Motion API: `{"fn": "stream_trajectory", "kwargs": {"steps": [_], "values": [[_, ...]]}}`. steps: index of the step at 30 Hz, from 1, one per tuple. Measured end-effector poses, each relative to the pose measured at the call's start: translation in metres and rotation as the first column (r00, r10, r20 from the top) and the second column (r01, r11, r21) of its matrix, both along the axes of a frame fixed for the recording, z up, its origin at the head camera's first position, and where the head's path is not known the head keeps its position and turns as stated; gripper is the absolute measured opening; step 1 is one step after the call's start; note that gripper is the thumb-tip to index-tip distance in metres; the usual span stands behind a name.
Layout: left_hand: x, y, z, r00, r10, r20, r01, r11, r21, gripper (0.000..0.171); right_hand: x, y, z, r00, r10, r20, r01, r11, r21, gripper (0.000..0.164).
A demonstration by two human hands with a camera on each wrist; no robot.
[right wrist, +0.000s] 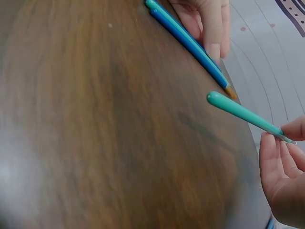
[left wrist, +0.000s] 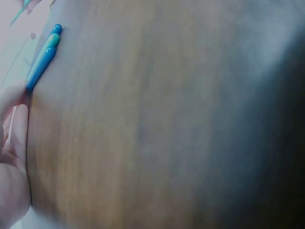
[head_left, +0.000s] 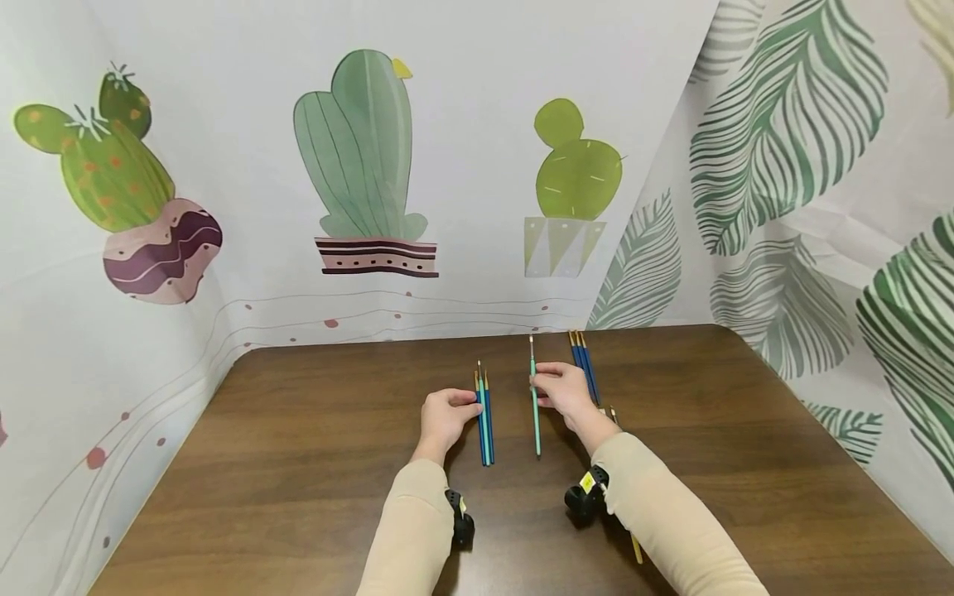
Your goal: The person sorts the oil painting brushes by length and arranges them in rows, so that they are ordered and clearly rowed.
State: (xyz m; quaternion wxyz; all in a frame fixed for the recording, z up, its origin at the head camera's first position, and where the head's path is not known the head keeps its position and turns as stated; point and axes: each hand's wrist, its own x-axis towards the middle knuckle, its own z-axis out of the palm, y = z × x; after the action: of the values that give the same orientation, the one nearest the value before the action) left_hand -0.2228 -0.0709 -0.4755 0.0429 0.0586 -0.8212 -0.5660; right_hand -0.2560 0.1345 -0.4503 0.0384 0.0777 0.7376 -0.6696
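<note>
My right hand (head_left: 564,391) pinches a mint-green paintbrush (head_left: 536,422) between thumb and fingertips, bristles pointing away. In the right wrist view the green handle (right wrist: 240,111) is raised off the wood, with a shadow below it. To its left, two blue paintbrushes (head_left: 490,426) lie side by side with a green paintbrush (head_left: 484,430) between them. My left hand (head_left: 445,420) holds this group at its left edge, thumb and fingers on the upper handles. The left wrist view shows their rounded handle ends (left wrist: 50,47) beyond the fingers.
Blue paintbrushes (head_left: 588,370) lie together at the back right of the brown table (head_left: 320,488). A brush with a yellowish handle (head_left: 637,549) lies partly hidden under my right forearm. Patterned cloth (head_left: 477,165) hangs behind the table's far edge.
</note>
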Motion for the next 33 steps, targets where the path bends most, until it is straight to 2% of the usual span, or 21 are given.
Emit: {"fn": "stream_trajectory", "kwargs": {"steps": [9, 33], "values": [[0.000, 0.000, 0.002, 1.000, 0.004, -0.009, -0.004, 1.000, -0.002, 0.018, -0.001, 0.017, 0.002, 1.000, -0.013, -0.004, 0.013, 1.000, -0.008, 0.038], [-0.003, 0.000, -0.003, 0.999, 0.007, 0.035, -0.008, 1.000, 0.015, 0.018, -0.004, 0.053, 0.006, 0.997, -0.080, -0.003, 0.080, 0.997, -0.018, 0.042]]}}
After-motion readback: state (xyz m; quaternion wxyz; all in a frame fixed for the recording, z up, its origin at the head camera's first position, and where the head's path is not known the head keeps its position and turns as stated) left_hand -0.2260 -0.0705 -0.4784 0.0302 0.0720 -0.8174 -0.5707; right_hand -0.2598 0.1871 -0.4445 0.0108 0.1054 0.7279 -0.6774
